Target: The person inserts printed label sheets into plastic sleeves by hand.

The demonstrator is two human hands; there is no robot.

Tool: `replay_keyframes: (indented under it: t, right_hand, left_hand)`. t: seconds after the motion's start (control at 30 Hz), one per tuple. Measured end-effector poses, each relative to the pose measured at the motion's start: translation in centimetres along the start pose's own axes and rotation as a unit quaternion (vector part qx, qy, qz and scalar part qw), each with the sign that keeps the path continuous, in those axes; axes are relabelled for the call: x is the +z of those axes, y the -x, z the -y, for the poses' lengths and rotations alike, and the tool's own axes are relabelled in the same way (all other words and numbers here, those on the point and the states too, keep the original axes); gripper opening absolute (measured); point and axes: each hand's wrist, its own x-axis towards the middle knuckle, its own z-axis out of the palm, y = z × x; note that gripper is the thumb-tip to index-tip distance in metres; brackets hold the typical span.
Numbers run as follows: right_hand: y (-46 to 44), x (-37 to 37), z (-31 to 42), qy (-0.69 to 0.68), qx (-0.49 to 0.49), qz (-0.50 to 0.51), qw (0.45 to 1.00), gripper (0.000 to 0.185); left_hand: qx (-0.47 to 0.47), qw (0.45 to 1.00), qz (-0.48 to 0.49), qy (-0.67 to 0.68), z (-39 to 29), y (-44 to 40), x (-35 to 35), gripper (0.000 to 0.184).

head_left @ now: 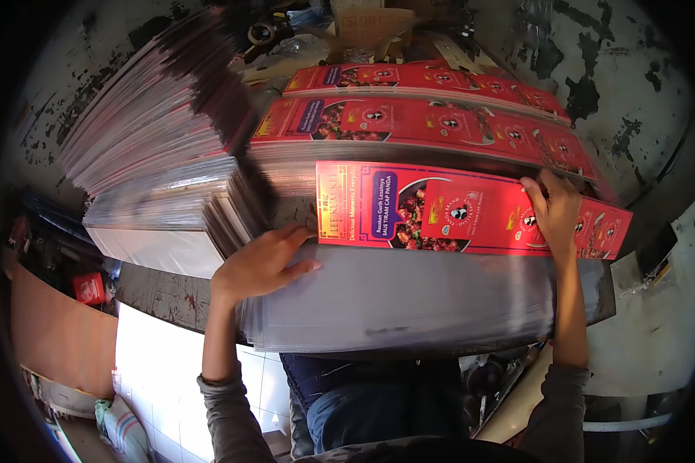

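Note:
A long red printed card strip (471, 212) with food pictures and panda logos lies crosswise in front of me. My right hand (556, 208) grips it toward its right end, thumb on the printed face and fingers by the upper edge. Below the strip, a stack of clear plastic sleeves (409, 301) lies at the table's front edge. My left hand (259, 262) rests at the stack's upper left corner, fingers stretched beside the strip's left end and thumb over the plastic. Whether those fingertips touch the strip, I cannot tell.
Behind the strip stand stacks of similar red cards (409, 119). On the left, a tall leaning pile of filled sleeves (162, 116) rises above a white-faced bundle (162, 247). A tape roll (261, 32) and a cardboard box (374, 27) are at the back.

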Motion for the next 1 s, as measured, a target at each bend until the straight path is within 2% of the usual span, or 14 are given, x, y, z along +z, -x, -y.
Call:
replay_keyframes:
  t: [0.07, 0.13, 0.2, 0.27, 0.33, 0.43, 0.5, 0.57, 0.63, 0.7, 0.77, 0.8, 0.87, 1.0]
  right_hand:
    - [0.1, -0.2, -0.4, -0.012, 0.008, 0.041, 0.999, 0.045]
    - [-0.6, -1.2, 0.1, -0.048, -0.022, 0.063, 0.997, 0.047]
    - [-1.1, -1.7, 0.4, -0.085, -0.055, 0.084, 0.991, 0.050]
    - [-1.0, -2.0, 0.1, -0.096, -0.013, 0.112, 0.989, 0.054]
    - [-1.9, -2.6, 0.4, -0.077, -0.007, 0.067, 0.995, 0.054]
    - [-4.1, -3.7, 2.3, -0.037, -0.039, 0.007, 0.999, 0.052]
    - [-5.4, -3.9, 4.0, -0.147, 0.104, 0.040, 0.983, 0.048]
    - [-7.6, -3.5, 5.0, -0.045, 0.002, -0.034, 0.998, 0.047]
    - [-9.9, -3.3, 7.4, -0.044, 0.008, -0.022, 0.999, 0.032]
    - [-12.6, -2.7, 10.5, -0.085, 0.015, -0.024, 0.996, 0.034]
    - [-15.4, -2.0, 14.1, -0.207, -0.026, -0.108, 0.972, 0.039]
    - [-17.1, -3.1, 16.1, -0.213, -0.004, -0.042, 0.976, 0.033]
    - [-19.4, -2.7, 18.5, -0.276, -0.037, -0.008, 0.960, 0.032]
    - [-23.9, 2.2, 25.7, -0.380, -0.008, -0.120, 0.917, 0.033]
  left_hand:
    - [-0.001, 1.000, 0.010, -0.014, -0.7, 0.8, 0.8, 0.040]
    - [0.013, 0.988, -0.091, -0.127, -1.1, 1.3, 1.7, 0.040]
    - [0.020, 0.985, -0.132, -0.112, -0.5, 1.5, 2.5, 0.038]
    - [0.033, 0.980, -0.174, -0.096, -0.1, 1.5, 3.0, 0.038]
    - [0.034, 0.964, -0.254, -0.071, -0.1, 1.3, 3.2, 0.031]
    - [0.101, 0.957, -0.264, -0.063, 0.7, 1.2, 3.4, 0.019]
    - [0.107, 0.950, -0.285, -0.066, -0.1, 1.1, 3.3, 0.011]
    - [0.105, 0.944, -0.296, -0.104, -0.2, 1.3, 3.2, 0.013]
    - [0.124, 0.943, -0.286, -0.115, -0.1, 1.5, 3.1, 0.016]
    - [0.142, 0.942, -0.276, -0.128, 0.1, 1.7, 3.1, 0.018]
    - [0.142, 0.937, -0.292, -0.126, 0.0, 1.6, 3.2, 0.024]
    - [0.146, 0.938, -0.289, -0.128, 0.0, 1.5, 3.2, 0.024]
    - [0.148, 0.933, -0.298, -0.140, -0.1, 1.4, 3.2, 0.025]
    - [0.149, 0.932, -0.298, -0.142, 0.0, 1.5, 3.2, 0.023]
